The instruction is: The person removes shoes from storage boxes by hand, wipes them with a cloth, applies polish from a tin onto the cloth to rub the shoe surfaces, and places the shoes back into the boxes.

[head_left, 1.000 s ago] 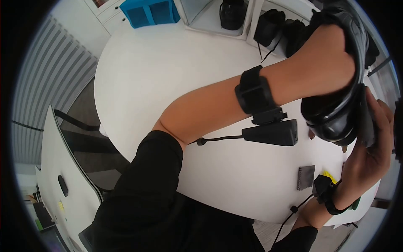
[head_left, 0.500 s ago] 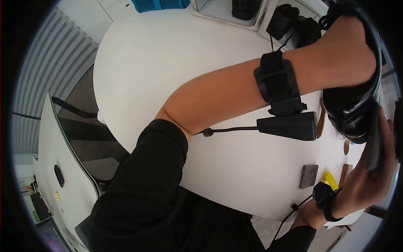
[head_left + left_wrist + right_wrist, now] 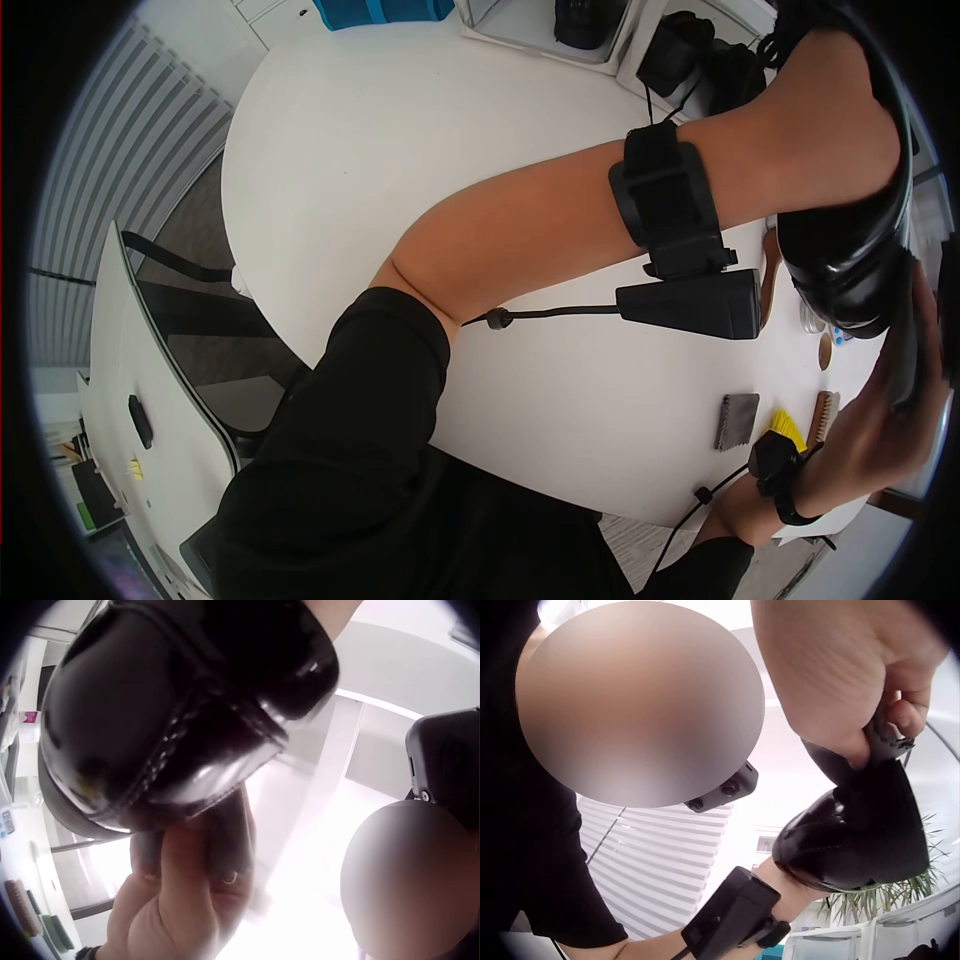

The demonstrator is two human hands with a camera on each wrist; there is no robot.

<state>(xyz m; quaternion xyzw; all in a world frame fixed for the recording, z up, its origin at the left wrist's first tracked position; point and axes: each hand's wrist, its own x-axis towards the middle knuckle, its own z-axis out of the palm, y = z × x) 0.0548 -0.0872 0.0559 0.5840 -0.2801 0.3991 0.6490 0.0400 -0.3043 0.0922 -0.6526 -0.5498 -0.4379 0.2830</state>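
A glossy black leather shoe with a stitched seam across its toe is up over the right part of the white table. My left hand reaches into the shoe's opening, and its fingers are hidden inside. Fingers of my right hand pinch a dark grey cloth against the shoe's outer side. In the left wrist view the cloth wraps the fingertips just under the shoe. The right wrist view shows the left forearm entering the shoe.
A folded grey cloth, a yellow brush and a wooden bristle brush lie at the table's right. A wooden handle is partly hidden behind the wrist camera. White open boxes at the back hold black shoes.
The shoe and both hands have shifted right in the head view, which has itself turned a little. Over the last half second they have barely moved; the cloth stays on the shoe.
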